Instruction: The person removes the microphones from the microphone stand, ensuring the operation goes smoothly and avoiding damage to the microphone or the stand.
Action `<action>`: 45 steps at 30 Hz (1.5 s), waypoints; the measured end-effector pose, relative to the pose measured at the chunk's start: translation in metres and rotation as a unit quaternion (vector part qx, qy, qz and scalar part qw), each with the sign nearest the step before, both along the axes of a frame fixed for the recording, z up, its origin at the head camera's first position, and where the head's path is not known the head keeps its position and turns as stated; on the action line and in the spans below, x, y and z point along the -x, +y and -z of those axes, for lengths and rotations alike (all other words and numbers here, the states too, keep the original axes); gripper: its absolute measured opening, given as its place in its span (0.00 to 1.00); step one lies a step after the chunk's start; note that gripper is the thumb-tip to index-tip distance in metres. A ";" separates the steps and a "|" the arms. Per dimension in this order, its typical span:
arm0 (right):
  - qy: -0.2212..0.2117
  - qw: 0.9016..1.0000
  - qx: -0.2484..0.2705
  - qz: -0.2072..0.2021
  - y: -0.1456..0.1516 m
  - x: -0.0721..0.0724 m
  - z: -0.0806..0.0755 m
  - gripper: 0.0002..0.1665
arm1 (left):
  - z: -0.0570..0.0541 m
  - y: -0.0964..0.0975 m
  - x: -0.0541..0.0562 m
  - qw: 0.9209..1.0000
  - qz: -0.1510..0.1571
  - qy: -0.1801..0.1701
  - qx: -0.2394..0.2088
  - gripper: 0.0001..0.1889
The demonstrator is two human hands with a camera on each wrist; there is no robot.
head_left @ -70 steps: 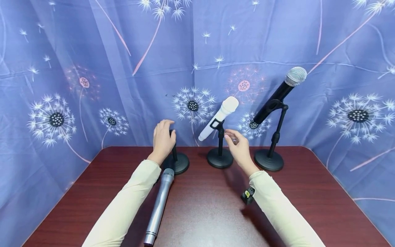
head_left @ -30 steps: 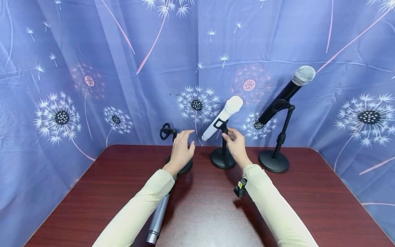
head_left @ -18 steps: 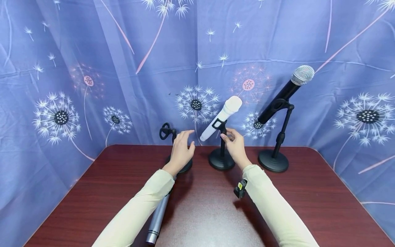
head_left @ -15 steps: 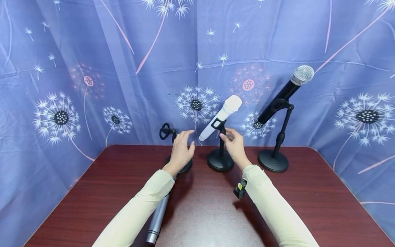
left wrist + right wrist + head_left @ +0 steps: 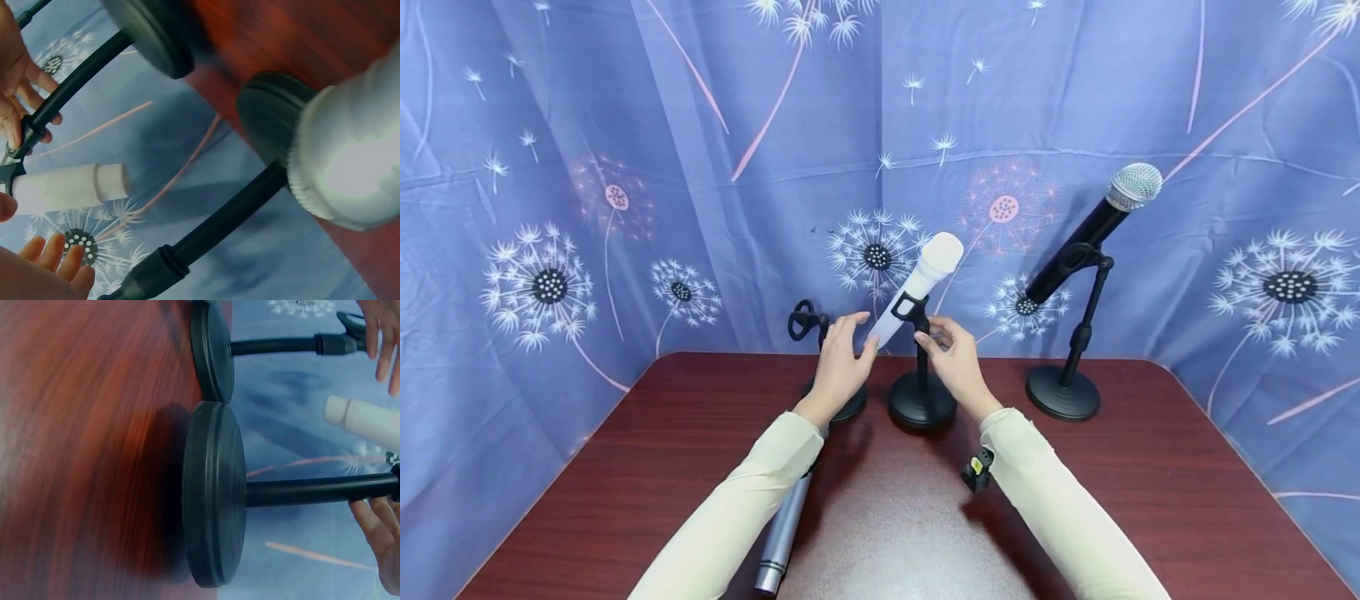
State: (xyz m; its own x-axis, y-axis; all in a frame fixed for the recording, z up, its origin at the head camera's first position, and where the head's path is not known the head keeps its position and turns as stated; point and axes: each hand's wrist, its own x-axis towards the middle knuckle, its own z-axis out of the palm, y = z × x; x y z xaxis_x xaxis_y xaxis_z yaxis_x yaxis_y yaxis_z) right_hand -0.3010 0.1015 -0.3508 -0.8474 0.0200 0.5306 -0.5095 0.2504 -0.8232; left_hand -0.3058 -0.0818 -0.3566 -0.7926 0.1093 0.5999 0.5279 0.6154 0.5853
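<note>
Near the middle of the head frame, the white microphone leans in the clip of its black stand, mesh end toward the upper right. The right hand pinches the pole just below that clip; the left hand, fingers spread, is near the microphone's lower end without gripping it. Whether the base sits flat on the bench I cannot tell. Handling this stand well probably means steering by the pole, keeping the base level, and staying apart from the neighbouring stand at centre left.
</note>
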 end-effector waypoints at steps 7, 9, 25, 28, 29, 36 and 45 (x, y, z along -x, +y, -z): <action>-0.003 1.000 0.003 -0.031 -0.013 -0.010 -0.002 0.17 | -0.015 0.005 -0.002 0.999 0.008 -0.002 -0.035 0.24; -0.004 0.999 -0.002 -0.036 -0.017 -0.013 -0.003 0.17 | -0.019 0.006 -0.002 0.999 0.011 0.003 -0.039 0.24; 0.023 0.998 -0.029 -0.049 -0.030 -0.002 0.019 0.17 | -0.039 0.017 -0.015 0.998 -0.005 0.026 -0.063 0.24; 0.026 0.998 -0.031 -0.048 -0.030 -0.002 0.021 0.16 | -0.040 0.019 -0.017 0.997 -0.016 0.025 -0.067 0.24; 0.026 0.998 -0.031 -0.047 -0.030 -0.003 0.022 0.16 | -0.040 0.020 -0.017 0.997 -0.020 0.024 -0.068 0.23; 0.031 0.998 -0.050 -0.031 -0.031 -0.003 0.023 0.15 | -0.044 0.023 -0.020 0.995 -0.048 0.029 -0.080 0.20; 0.039 0.998 -0.041 -0.041 -0.030 -0.004 0.023 0.14 | -0.048 0.025 -0.023 0.995 -0.069 0.027 -0.070 0.20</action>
